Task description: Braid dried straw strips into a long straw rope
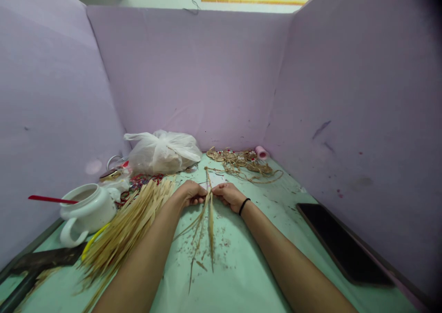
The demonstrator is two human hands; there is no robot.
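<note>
Between my hands runs a thin braid of dried straw [208, 178], its loose strands [211, 230] hanging toward me over the table. My left hand [191, 193] pinches the straw from the left, fingers curled. From the other side, my right hand [228, 194], with a black band at the wrist, grips it between thumb and forefinger. The two hands almost meet at the point where the braid splits into strands. Beyond them, the braid's far end lies near a heap of finished braided cord [247, 161] with small red and white bits.
A bundle of dry straw [134, 225] lies left of my left arm. Behind it stand a white pot [93, 209] with a red stick and a knotted plastic bag [164, 152]. A cleaver-like blade [48, 260], a pink spool [261, 153] and a dark phone [341, 241] rest near purple partitions [193, 73].
</note>
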